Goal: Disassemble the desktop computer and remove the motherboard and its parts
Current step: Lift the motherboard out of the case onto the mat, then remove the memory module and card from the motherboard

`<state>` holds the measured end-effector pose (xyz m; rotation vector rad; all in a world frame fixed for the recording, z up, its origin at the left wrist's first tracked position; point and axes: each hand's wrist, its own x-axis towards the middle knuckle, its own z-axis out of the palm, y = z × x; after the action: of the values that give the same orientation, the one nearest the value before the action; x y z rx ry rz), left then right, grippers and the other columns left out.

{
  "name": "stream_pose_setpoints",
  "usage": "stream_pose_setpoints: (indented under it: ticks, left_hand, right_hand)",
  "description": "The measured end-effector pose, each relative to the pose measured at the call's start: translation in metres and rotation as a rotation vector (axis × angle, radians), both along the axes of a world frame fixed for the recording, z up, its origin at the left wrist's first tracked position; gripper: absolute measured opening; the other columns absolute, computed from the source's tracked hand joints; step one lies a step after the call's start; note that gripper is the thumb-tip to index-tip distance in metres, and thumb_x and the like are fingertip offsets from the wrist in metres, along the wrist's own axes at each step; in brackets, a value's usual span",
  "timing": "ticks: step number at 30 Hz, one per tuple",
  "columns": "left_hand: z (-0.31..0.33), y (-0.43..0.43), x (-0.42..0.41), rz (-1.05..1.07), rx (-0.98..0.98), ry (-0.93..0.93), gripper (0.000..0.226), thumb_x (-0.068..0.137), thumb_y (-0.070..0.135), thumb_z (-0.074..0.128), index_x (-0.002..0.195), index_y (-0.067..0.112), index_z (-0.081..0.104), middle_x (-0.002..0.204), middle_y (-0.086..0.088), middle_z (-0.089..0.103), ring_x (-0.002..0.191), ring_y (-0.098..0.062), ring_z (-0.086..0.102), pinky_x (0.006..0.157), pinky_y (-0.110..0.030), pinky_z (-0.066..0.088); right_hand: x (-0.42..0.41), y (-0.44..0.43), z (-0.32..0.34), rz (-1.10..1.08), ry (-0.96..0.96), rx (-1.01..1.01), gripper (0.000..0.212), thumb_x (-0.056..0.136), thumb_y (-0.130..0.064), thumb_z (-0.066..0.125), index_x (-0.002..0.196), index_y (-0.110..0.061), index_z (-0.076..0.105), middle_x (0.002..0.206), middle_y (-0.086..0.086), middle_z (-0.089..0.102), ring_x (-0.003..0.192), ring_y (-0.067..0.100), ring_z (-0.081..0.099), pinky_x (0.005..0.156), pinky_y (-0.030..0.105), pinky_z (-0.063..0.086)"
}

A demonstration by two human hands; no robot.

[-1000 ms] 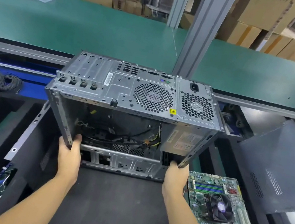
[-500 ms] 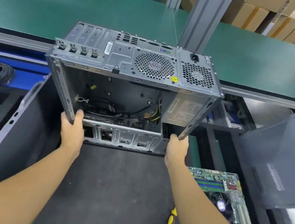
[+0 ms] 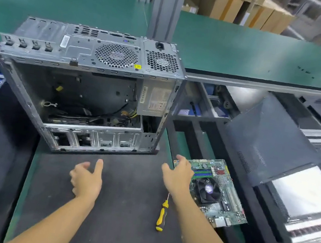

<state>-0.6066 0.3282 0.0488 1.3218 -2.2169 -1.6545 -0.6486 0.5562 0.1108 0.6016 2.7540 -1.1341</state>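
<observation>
The grey metal computer case [image 3: 84, 86] stands on the dark mat with its open side facing me; loose cables and the power supply [image 3: 155, 99] remain inside. The green motherboard [image 3: 216, 191] with its black fan lies at the mat's right edge. My right hand [image 3: 178, 175] hovers over the board's near-left corner, fingers spread, holding nothing. My left hand [image 3: 86, 179] hangs open above the mat, in front of the case, touching nothing.
A yellow-and-black screwdriver [image 3: 161, 216] lies on the dark mat [image 3: 114, 231] between my arms. A grey case side panel [image 3: 268, 138] leans at the right. A green conveyor belt [image 3: 253, 52] and a metal post [image 3: 167, 6] run behind the case.
Both hands have let go of the case, which now stands on the mat. My right hand has moved right to the motherboard; my left has drawn back toward me.
</observation>
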Motion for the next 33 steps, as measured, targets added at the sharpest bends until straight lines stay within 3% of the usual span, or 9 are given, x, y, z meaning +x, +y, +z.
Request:
stream_pose_setpoints:
  ticks: [2,4,9,13,16,18,26,30,33]
  left_hand:
    - [-0.006,0.033,0.003,-0.202,0.101,0.065,0.038,0.093,0.047,0.061,0.114,0.017,0.053,0.119,-0.003,0.058,0.104,-0.024,0.058,0.093,-0.043,0.046]
    - [-0.007,0.063,0.0,-0.401,0.114,0.099,0.034,0.093,0.045,0.063,0.113,0.02,0.055,0.113,0.002,0.062,0.099,-0.017,0.06,0.089,-0.042,0.05]
    - [0.002,0.131,-0.011,-0.823,0.055,0.137,0.032,0.092,0.044,0.065,0.117,0.026,0.055,0.113,0.009,0.059,0.106,-0.01,0.058,0.077,-0.02,0.044]
    - [0.003,0.18,-0.014,-1.056,-0.05,0.099,0.048,0.091,0.048,0.064,0.132,0.028,0.05,0.126,0.009,0.051,0.119,-0.012,0.051,0.084,-0.02,0.044]
    - [0.001,0.205,-0.012,-1.142,-0.102,0.103,0.067,0.089,0.048,0.068,0.145,0.024,0.043,0.147,0.006,0.04,0.137,-0.014,0.038,0.109,-0.031,0.035]
    - [-0.001,0.215,-0.01,-1.148,-0.147,0.114,0.075,0.086,0.047,0.072,0.15,0.025,0.038,0.156,0.008,0.028,0.143,-0.017,0.027,0.116,-0.036,0.026]
    - [0.002,0.212,-0.015,-1.108,-0.247,0.172,0.092,0.078,0.048,0.08,0.154,0.034,0.03,0.157,0.015,0.017,0.143,-0.018,0.019,0.117,-0.042,0.022]
    - [0.012,0.194,-0.016,-1.225,-0.318,0.247,0.105,0.072,0.051,0.082,0.156,0.039,0.02,0.157,0.027,0.013,0.143,-0.01,0.016,0.117,-0.044,0.021]
    - [0.021,0.177,-0.014,-1.314,-0.406,0.285,0.116,0.066,0.055,0.083,0.157,0.039,0.013,0.157,0.025,0.015,0.142,-0.003,0.012,0.116,-0.041,0.017]
  right_hand:
    - [0.013,0.028,0.002,0.002,-0.033,0.137,0.06,0.086,-0.036,0.062,0.139,-0.017,0.043,0.143,0.01,0.041,0.13,0.033,0.036,0.104,0.042,0.033]
    - [0.022,0.057,0.004,-0.002,-0.079,0.243,0.063,0.085,-0.042,0.062,0.14,-0.02,0.041,0.148,0.01,0.036,0.133,0.033,0.033,0.106,0.043,0.034]
    - [0.039,0.12,-0.002,0.02,-0.269,0.352,0.091,0.083,-0.065,0.058,0.155,-0.024,0.019,0.163,0.01,0.01,0.147,0.034,0.014,0.116,0.051,0.026]
    - [0.044,0.142,-0.015,0.022,-0.318,0.393,0.108,0.078,-0.074,0.059,0.157,-0.019,0.01,0.161,0.01,0.019,0.147,0.032,0.02,0.115,0.048,0.025]
    - [0.043,0.141,-0.025,-0.009,-0.259,0.341,0.102,0.075,-0.067,0.067,0.15,-0.013,0.024,0.148,0.008,0.044,0.136,0.029,0.041,0.11,0.043,0.037]
    - [0.04,0.138,-0.03,-0.005,-0.22,0.37,0.093,0.075,-0.064,0.068,0.142,-0.011,0.033,0.14,0.007,0.049,0.13,0.028,0.046,0.106,0.041,0.041]
    - [0.038,0.136,-0.034,0.006,-0.149,0.496,0.077,0.068,-0.067,0.065,0.12,-0.014,0.044,0.121,0.003,0.054,0.114,0.025,0.053,0.091,0.037,0.046]
    - [0.044,0.121,-0.025,0.009,-0.051,0.597,0.074,0.063,-0.068,0.058,0.112,-0.014,0.045,0.113,0.001,0.054,0.108,0.022,0.052,0.088,0.034,0.044]
    - [0.047,0.1,-0.009,-0.004,0.042,0.546,0.076,0.063,-0.068,0.055,0.114,-0.013,0.044,0.11,0.001,0.052,0.105,0.021,0.053,0.088,0.032,0.047]
